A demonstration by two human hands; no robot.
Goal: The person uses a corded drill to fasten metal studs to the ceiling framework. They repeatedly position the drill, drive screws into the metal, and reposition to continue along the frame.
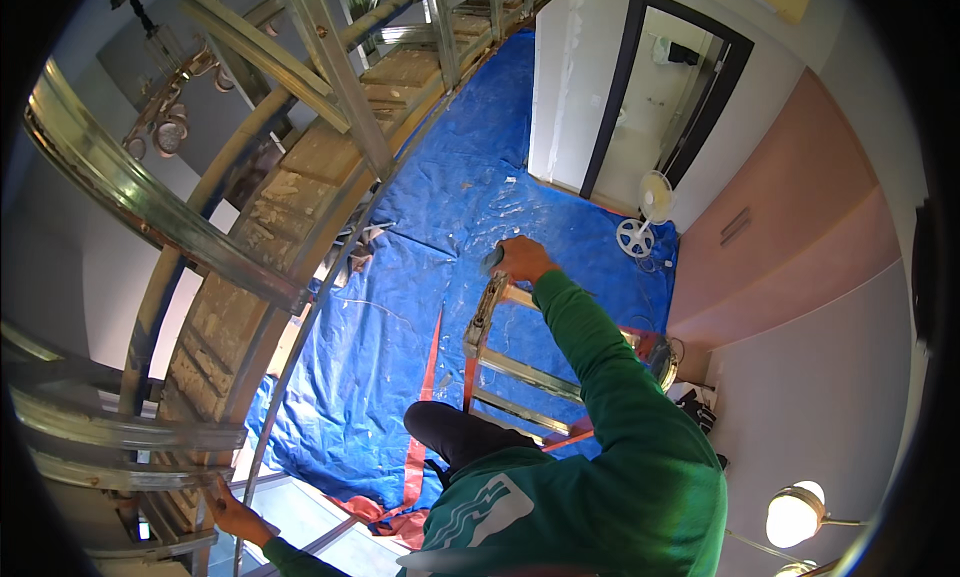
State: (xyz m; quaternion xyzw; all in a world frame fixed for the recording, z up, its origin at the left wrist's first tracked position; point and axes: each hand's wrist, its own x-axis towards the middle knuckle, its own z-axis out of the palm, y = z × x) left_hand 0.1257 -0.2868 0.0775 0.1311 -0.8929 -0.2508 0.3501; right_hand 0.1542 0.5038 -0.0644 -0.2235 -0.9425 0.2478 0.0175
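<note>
Dark-grey, blunt-ended piece point(492, 258), loose or part of the ladder, I cannot tell which, sits within the curled right hand point(524, 259); a slack hold could let it slip. Just below that grip, the silvery metal ladder with straight rungs point(530, 372) could rock if weight leans leftward. Well left of the grip, the left hand point(240, 515) meets a silvery metal channel point(130, 472), its clasp unclear; hard pulling could flex that. Beneath both, wrinkled blue plastic sheeting point(380, 337) could slide under load
</note>
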